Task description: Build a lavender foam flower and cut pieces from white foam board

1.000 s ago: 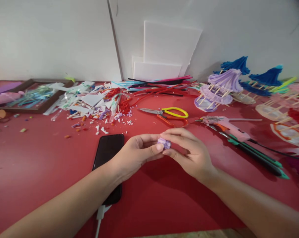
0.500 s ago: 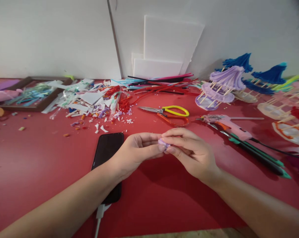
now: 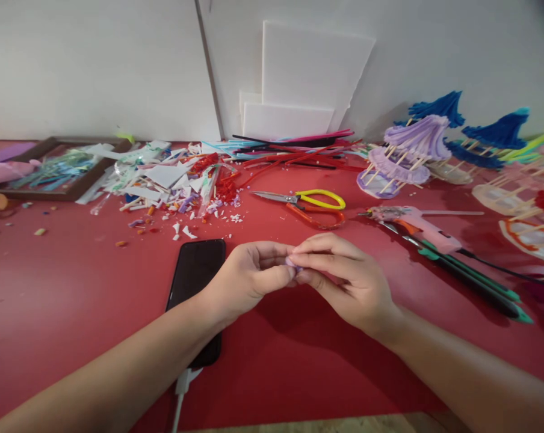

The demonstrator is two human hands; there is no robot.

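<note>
Between the fingertips of both hands is a small light-purple piece (image 3: 292,263), mostly covered by the fingers, so its exact kind is unclear. My left hand (image 3: 258,267) pinches it from the left with thumb and fingers. From the right, my right hand (image 3: 344,273) closes on the same piece, its fingertips touching those of the left. Under my left forearm lies a black phone (image 3: 198,270) with a white cable (image 3: 180,391) plugged into its lower end. Scissors (image 3: 299,201) with yellow and orange handles rest just beyond the hands.
Scraps (image 3: 168,180) and coloured pipe cleaners (image 3: 294,150) are heaped along the back, beside a brown frame (image 3: 68,195). At right lie a pink glue gun (image 3: 434,231) and a green-black tool (image 3: 470,282). Behind them stand purple (image 3: 401,156) and blue (image 3: 493,135) carousel-like models. White boards (image 3: 312,72) lean on the wall.
The fingers have closed further over the purple piece, so less of it shows. The view has shifted very slightly; everything on the table stays in place.
</note>
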